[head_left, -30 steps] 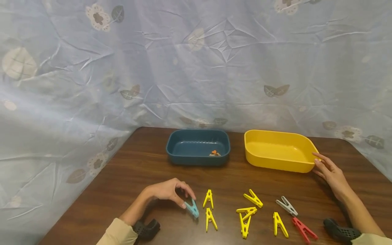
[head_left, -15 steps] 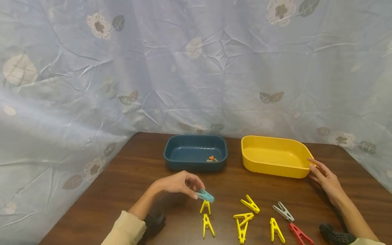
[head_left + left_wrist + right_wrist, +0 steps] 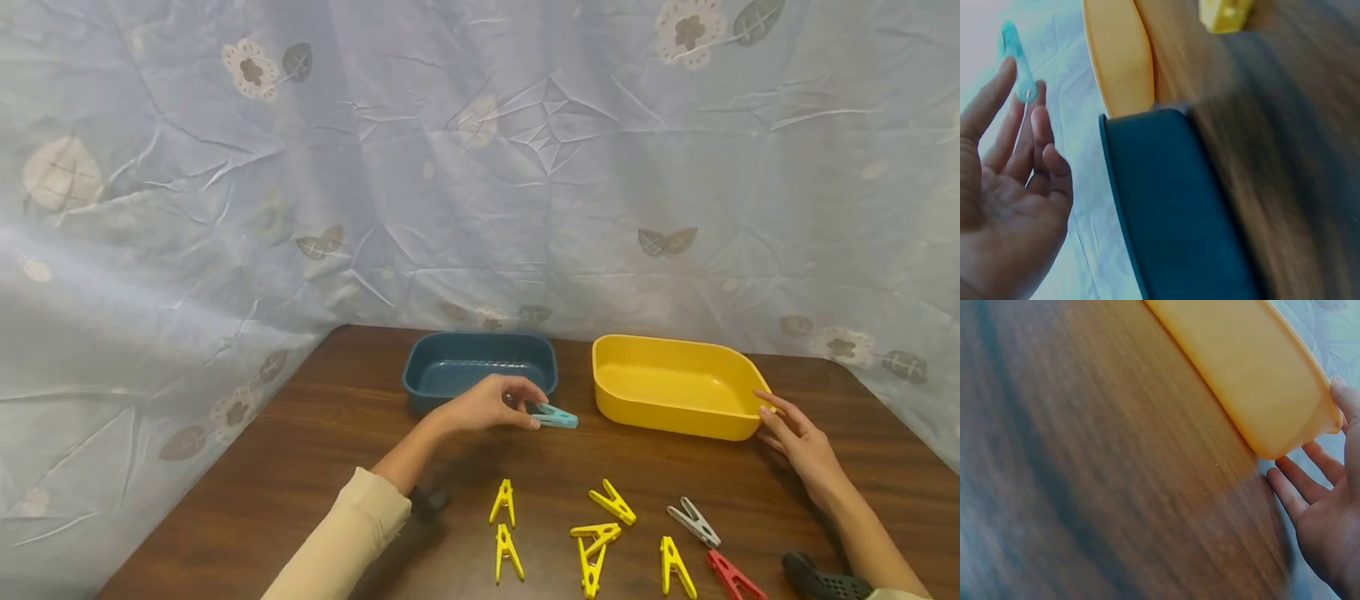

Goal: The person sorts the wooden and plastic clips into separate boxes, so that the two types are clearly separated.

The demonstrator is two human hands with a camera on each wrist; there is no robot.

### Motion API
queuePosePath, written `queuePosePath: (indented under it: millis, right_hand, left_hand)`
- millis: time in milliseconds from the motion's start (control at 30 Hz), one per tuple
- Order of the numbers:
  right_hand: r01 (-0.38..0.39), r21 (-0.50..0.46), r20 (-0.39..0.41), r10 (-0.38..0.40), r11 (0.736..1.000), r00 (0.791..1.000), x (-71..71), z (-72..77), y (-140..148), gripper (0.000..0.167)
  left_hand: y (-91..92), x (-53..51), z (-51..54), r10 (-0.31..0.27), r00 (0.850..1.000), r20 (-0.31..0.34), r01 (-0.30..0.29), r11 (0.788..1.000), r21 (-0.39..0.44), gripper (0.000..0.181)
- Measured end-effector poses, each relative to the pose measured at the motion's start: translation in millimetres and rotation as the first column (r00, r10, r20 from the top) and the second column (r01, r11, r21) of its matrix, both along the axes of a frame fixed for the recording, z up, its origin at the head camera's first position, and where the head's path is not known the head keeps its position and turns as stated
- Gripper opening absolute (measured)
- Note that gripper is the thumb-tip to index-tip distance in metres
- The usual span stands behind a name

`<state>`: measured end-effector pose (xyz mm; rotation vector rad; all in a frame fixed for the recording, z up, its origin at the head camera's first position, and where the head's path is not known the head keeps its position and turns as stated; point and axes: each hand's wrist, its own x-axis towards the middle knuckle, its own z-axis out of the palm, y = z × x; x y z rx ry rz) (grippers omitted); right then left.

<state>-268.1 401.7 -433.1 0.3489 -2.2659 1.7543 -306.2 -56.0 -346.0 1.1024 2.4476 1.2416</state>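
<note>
Between thumb and fingers, my left hand (image 3: 491, 404) pinches a light blue clothespin (image 3: 557, 416), held above the table in front of the gap between the dark blue bin (image 3: 480, 343) and the yellow bin (image 3: 675, 417). The left wrist view shows the same clothespin (image 3: 1019, 62) at the fingertips of the left hand (image 3: 1016, 181). At the yellow bin's right end, my right hand (image 3: 806, 450) touches the wall with relaxed fingers; the right wrist view has the hand (image 3: 1329, 494) beside the bin's corner (image 3: 1272, 434).
Several yellow clothespins (image 3: 506, 554) lie on the brown table (image 3: 285, 467) nearer the front, some of them overlapping. A grey clothespin (image 3: 694, 523) and a red one (image 3: 731, 577) lie at the right. Behind the table hangs a patterned cloth (image 3: 420, 167).
My left hand has lifted the light blue clothespin from the front of the table and carried it forward and right, near the bins. The right hand stays at the yellow bin.
</note>
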Motion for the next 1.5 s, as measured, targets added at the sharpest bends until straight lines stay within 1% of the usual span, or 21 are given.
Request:
queuePosePath:
  millis: [167,333,367,433,600,667,800,867,967,1133,1267,1333,1400,1500]
  right_hand:
    - [0.011,0.000,0.012,-0.011,1.000,1.000,4.9,-1.0,3.4,0.043]
    - [0.031,0.048,0.028,-0.033,0.998,0.999,15.0,-5.0,12.6,0.043]
    - [0.035,0.062,0.026,-0.037,0.997,0.999,15.8,-5.3,13.8,0.043]
    - [0.029,0.057,0.025,-0.030,0.998,0.999,15.6,-5.7,15.3,0.044]
    - [0.005,0.012,0.009,-0.005,1.000,1.000,12.4,-4.9,14.3,0.043]
    - [-0.007,-0.013,0.003,0.007,1.000,1.000,11.2,-4.4,12.4,0.043]
    - [-0.015,-0.034,0.001,0.015,0.999,1.000,8.6,-3.2,9.2,0.043]
    - [-0.019,-0.048,0.003,0.019,0.999,1.000,7.1,-3.0,8.6,0.042]
    - [-0.025,-0.060,0.003,0.025,0.998,1.000,5.3,-3.0,8.5,0.042]
    - [-0.035,-0.060,0.008,0.036,0.998,0.999,2.7,-2.3,8.0,0.042]
    - [-0.022,-0.023,0.012,0.022,0.999,1.000,0.7,-1.2,6.0,0.043]
    - [-0.014,-0.011,0.015,0.014,1.000,1.000,0.0,-1.2,4.7,0.044]
    - [-0.006,-0.002,0.018,0.006,1.000,1.000,-0.8,-1.4,3.2,0.044]
    - [-0.002,-0.002,0.023,0.002,1.000,1.000,-2.3,-1.9,0.6,0.044]
  left_hand:
    - [21.2,-7.9,4.9,0.065,0.998,-0.019,-0.065,0.997,0.039,0.031]
    - [48.5,-15.3,1.2,0.109,0.993,-0.035,-0.106,0.991,0.079,0.032]
    - [54.2,-16.9,0.9,0.124,0.992,-0.037,-0.120,0.989,0.086,0.032]
    - [65.0,-20.6,1.1,0.155,0.987,-0.047,-0.150,0.984,0.097,0.032]
    - [88.4,-29.4,6.1,0.236,0.970,-0.061,-0.229,0.968,0.105,0.031]
    - [96.2,-32.6,7.3,0.274,0.960,-0.064,-0.267,0.958,0.104,0.031]
    - [109.9,-37.5,4.0,0.347,0.934,-0.080,-0.340,0.936,0.093,0.031]
    - [116.6,-38.3,2.1,0.371,0.925,-0.082,-0.364,0.927,0.089,0.030]
    - [125.7,-38.4,0.0,0.389,0.917,-0.086,-0.382,0.920,0.087,0.030]
    - [137.9,-39.2,0.4,0.406,0.910,-0.088,-0.398,0.912,0.094,0.030]
    - [145.2,-41.0,0.4,0.419,0.905,-0.072,-0.412,0.907,0.090,0.030]
    - [148.2,-41.7,-1.1,0.424,0.903,-0.068,-0.418,0.905,0.077,0.030]
    - [150.4,-42.4,-3.3,0.429,0.900,-0.078,-0.425,0.903,0.063,0.030]
    - [152.7,-43.8,-8.0,0.443,0.891,-0.097,-0.441,0.897,0.041,0.029]
